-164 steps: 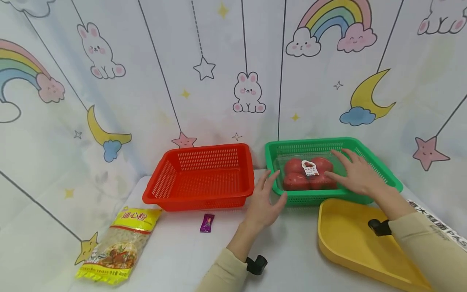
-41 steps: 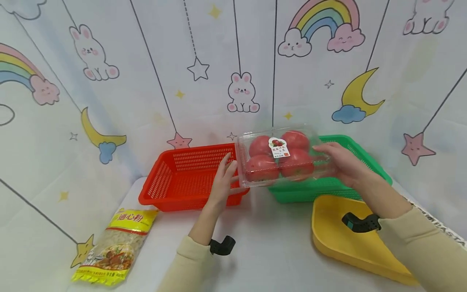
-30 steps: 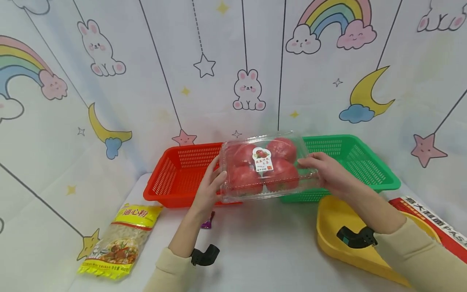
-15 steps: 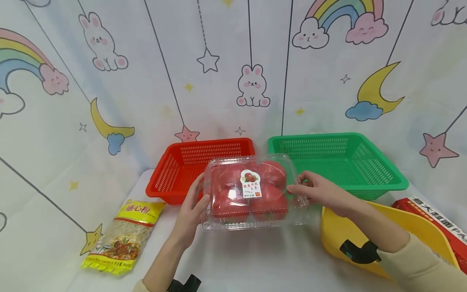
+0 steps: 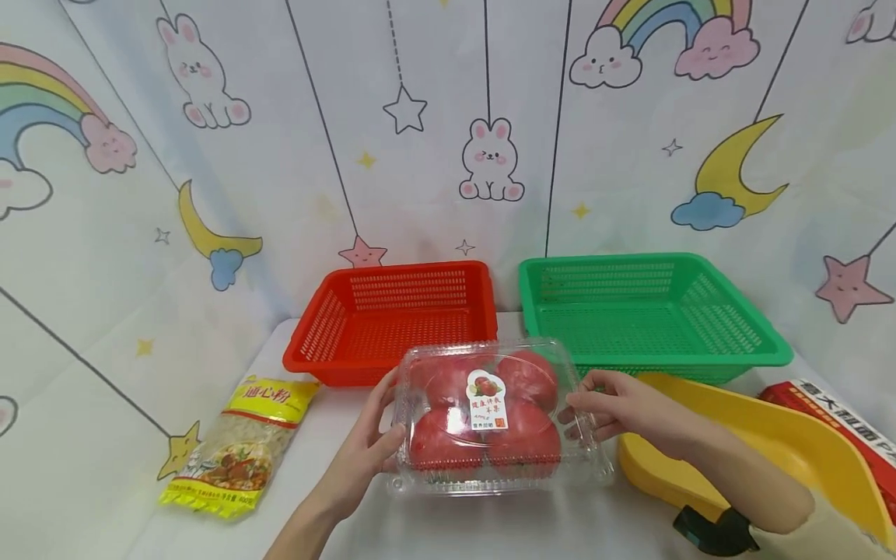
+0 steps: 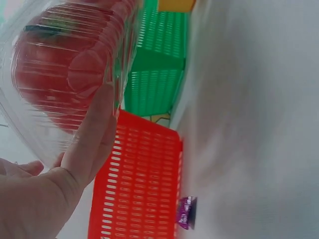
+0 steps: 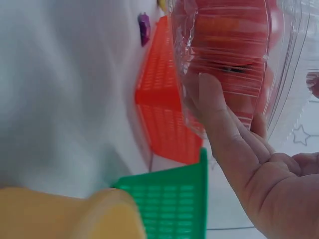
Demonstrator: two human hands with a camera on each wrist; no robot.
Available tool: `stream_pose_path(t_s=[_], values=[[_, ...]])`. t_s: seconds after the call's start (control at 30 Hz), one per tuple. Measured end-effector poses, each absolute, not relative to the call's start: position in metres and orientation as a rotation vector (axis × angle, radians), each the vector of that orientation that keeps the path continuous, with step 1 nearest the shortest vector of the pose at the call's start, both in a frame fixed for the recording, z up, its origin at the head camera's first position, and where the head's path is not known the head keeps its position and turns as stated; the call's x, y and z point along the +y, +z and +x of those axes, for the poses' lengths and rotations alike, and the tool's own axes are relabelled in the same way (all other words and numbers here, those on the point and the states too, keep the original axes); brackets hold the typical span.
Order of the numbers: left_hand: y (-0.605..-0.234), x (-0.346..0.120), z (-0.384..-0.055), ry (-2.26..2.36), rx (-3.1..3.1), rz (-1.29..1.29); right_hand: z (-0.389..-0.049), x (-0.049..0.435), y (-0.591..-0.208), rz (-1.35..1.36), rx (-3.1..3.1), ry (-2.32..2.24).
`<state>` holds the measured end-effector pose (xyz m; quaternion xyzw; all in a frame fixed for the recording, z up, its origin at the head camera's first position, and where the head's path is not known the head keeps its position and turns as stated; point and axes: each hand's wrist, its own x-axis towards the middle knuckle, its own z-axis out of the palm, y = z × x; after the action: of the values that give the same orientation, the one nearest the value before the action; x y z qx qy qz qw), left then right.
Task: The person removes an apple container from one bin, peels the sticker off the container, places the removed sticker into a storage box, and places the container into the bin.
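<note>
Both hands hold a clear plastic box of red fruit (image 5: 486,447) above the table, in front of the two baskets. My left hand (image 5: 357,459) grips its left end, thumb toward me. At the other end, my right hand (image 5: 640,412) grips the clear wall with the thumb near the top. The left wrist view shows the left fingers (image 6: 92,134) against the end of the box; in the right wrist view the right fingers (image 7: 224,122) press its ribbed side. A white label with a fruit picture faces up. The box's underside is hidden in the head view.
Behind stand a red basket (image 5: 392,373) and a green basket (image 5: 658,360). A yellow tray (image 5: 784,435) and red pasta package (image 5: 840,420) lie right, a pasta bag (image 5: 241,443) left. A small purple packet (image 6: 185,212) lies by the red basket.
The fruit box, earlier inside the green basket, was taken up by both hands. It moved left, then toward me and lower, tilting flatter. The green basket's inside now shows bare.
</note>
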<state>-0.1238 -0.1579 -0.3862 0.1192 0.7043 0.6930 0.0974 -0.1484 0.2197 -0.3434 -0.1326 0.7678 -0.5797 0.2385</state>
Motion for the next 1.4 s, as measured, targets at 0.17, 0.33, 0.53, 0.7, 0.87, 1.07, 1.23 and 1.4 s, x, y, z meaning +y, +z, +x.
stream_pose_path(t_s=[0.17,0.33,0.53,0.7,0.87,1.07,1.23,1.4], values=[[-0.395,-0.157,-0.120,2.037,2.055,0.304,-0.144,0.219,-0.356,-0.301,2.010,-1.656],[-0.403,-0.155,-0.119,1.998,2.021,0.250,-0.141,0.216,-0.366,-0.220,1.997,-1.684],[-0.410,-0.160,-0.125,1.955,1.976,0.210,-0.139,0.211,-0.378,-0.158,1.995,-1.723],[-0.417,-0.160,-0.126,1.905,2.003,0.210,-0.137,0.207,-0.386,-0.114,2.029,-1.727],[-0.421,-0.159,-0.128,1.871,2.034,0.205,-0.136,0.202,-0.390,-0.007,2.092,-1.701],[-0.426,-0.157,-0.132,1.880,2.040,0.198,-0.138,0.196,-0.394,0.084,2.166,-1.672],[-0.430,-0.155,-0.135,1.899,2.046,0.196,-0.141,0.194,-0.396,0.077,2.158,-1.671],[-0.432,-0.154,-0.136,1.893,2.064,0.188,-0.144,0.198,-0.395,0.022,2.093,-1.681]])
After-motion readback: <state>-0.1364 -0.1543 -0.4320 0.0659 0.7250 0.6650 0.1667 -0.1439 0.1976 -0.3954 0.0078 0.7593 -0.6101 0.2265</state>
